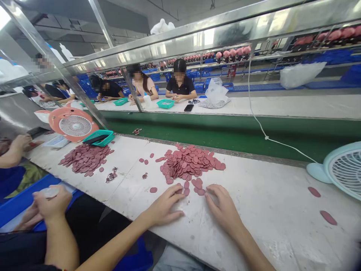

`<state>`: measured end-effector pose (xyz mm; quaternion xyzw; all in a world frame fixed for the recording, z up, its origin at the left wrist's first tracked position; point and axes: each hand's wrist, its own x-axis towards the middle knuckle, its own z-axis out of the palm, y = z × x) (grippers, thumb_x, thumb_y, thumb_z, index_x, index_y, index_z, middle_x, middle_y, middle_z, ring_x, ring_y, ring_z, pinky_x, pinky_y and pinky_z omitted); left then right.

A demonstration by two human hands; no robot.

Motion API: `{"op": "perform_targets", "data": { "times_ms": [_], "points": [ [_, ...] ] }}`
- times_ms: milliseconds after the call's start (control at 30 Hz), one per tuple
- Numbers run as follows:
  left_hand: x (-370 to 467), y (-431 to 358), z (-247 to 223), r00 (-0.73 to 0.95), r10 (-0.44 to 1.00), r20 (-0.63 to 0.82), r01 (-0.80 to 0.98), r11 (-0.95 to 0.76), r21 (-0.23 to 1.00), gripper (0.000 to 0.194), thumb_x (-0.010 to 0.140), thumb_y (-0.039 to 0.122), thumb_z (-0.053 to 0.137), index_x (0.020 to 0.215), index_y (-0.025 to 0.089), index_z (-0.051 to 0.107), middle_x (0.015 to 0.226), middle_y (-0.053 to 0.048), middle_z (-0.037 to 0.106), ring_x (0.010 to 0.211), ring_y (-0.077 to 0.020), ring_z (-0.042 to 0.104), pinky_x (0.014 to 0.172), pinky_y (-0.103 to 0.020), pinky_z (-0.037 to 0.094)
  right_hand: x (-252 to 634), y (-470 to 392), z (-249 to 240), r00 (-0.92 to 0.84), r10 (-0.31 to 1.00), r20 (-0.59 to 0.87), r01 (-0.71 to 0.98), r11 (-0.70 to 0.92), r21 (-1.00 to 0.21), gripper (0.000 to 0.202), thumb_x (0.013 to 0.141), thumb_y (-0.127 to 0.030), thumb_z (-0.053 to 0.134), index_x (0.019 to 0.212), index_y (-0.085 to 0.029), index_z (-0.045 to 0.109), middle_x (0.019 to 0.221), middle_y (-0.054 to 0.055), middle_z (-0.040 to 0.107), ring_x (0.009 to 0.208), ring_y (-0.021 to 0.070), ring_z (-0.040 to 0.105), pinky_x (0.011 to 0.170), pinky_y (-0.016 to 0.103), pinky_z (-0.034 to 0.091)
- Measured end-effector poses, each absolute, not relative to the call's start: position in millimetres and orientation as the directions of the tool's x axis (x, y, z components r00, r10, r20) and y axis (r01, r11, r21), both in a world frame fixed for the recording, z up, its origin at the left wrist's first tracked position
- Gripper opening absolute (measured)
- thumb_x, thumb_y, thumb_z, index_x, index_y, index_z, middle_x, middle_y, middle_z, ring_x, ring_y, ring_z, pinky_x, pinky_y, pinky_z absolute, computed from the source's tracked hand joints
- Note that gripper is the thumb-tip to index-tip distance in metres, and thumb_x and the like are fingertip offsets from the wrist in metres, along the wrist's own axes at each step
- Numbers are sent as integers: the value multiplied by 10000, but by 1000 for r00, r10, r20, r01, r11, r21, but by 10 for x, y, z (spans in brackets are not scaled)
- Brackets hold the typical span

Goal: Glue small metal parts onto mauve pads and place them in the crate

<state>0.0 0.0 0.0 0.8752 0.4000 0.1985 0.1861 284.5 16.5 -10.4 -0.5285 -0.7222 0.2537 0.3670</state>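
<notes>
A heap of dark red oval pieces [187,162] lies on the white worktable [254,195] in front of me. Several ovals have slid off its near side. My left hand [166,206] rests on the table left of these, thumb and fingers apart, fingertips at the edge of the loose ovals [186,188]. Opposite it, my right hand [224,207] has its fingers spread, the tips beside a small cluster of ovals [199,187]. I see nothing held in either hand. One single oval [153,190] lies left of my left hand.
A second heap of ovals [84,160], a green basket [98,138] and a pink fan [73,122] stand to the left. Beside me a co-worker's hands [52,203] hold something pale. At right is a light blue fan [344,171]; a green belt [180,131] runs behind.
</notes>
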Motion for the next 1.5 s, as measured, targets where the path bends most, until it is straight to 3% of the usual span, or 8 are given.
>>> {"op": "perform_targets", "data": {
  "times_ms": [267, 467, 633, 767, 1000, 1167, 1267, 1500],
  "points": [
    [657, 78, 48, 797, 588, 136, 481, -755, 445, 639, 884, 524, 628, 1406, 189, 475, 1557, -213, 399, 1463, -367, 358, 1180, -538, 378, 2964, 219, -47, -24, 961, 276, 523, 248, -816, 230, 979, -388, 500, 1052, -231, 650, 1122, 78, 687, 1087, 258, 627, 971, 437, 493],
    [951, 200, 140, 840, 530, 115, 443, -793, 417, 662, 895, 607, 557, 1417, 207, 483, 1569, -176, 401, 1488, -345, 324, 1223, -503, 314, 3061, 246, -11, 29, 957, 287, 478, 239, -845, 250, 992, -399, 483, 1028, -225, 659, 1089, 77, 699, 1052, 249, 635, 954, 422, 492],
    [822, 397, 190, 783, 619, 60, 558, -742, 372, 830, 906, 628, 521, 1560, 186, 266, 1661, -217, 207, 1537, -403, 184, 1214, -613, 261, 3135, 254, 51, 65, 956, 288, 443, 231, -866, 271, 999, -419, 475, 1016, -233, 671, 1078, 72, 710, 1054, 253, 637, 956, 419, 484],
    [936, 404, 160, 832, 555, 7, 516, -779, 356, 909, 886, 690, 493, 1595, 217, 178, 1688, -187, 127, 1552, -389, 131, 1237, -589, 219, 3141, 243, 92, 82, 957, 277, 421, 219, -880, 281, 1002, -429, 471, 1001, -237, 675, 1060, 65, 716, 1041, 249, 648, 958, 408, 486],
    [1371, 312, 128, 903, 430, -9, 406, -845, 348, 907, 885, 726, 433, 1586, 190, 221, 1672, -219, 160, 1539, -454, 99, 1219, -666, 140, 3236, 258, 124, 163, 957, 239, 394, 158, -905, 341, 1009, -471, 437, 1004, -231, 679, 1016, 65, 723, 932, 241, 678, 875, 392, 524],
    [1553, 233, 196, 930, 364, 53, 321, -874, 364, 966, 809, 759, 537, 1572, 233, 266, 1652, -212, 239, 1522, -491, 133, 1181, -727, 164, 3260, 257, 170, 180, 958, 225, 389, 141, -911, 370, 997, -490, 441, 988, -221, 695, 993, 79, 738, 917, 258, 689, 812, 387, 550],
    [1396, 143, 288, 914, 404, 44, 362, -856, 368, 984, 797, 761, 555, 1580, 251, 246, 1671, -200, 188, 1526, -491, 117, 1177, -731, 172, 3288, 247, 218, 201, 954, 225, 385, 134, -913, 392, 992, -504, 436, 989, -217, 702, 972, 86, 745, 891, 263, 691, 792, 394, 556],
    [291, -243, 297, 589, 807, -52, 777, -547, 311, 871, 909, 569, 557, 1607, 308, 108, 1701, -124, 99, 1548, -439, 74, 1200, -701, 195, 3352, 192, 316, 259, 946, 197, 350, 99, -932, 386, 996, -515, 443, 997, -230, 704, 1053, 76, 734, 841, 234, 686, 792, 376, 541]
  ]
}}
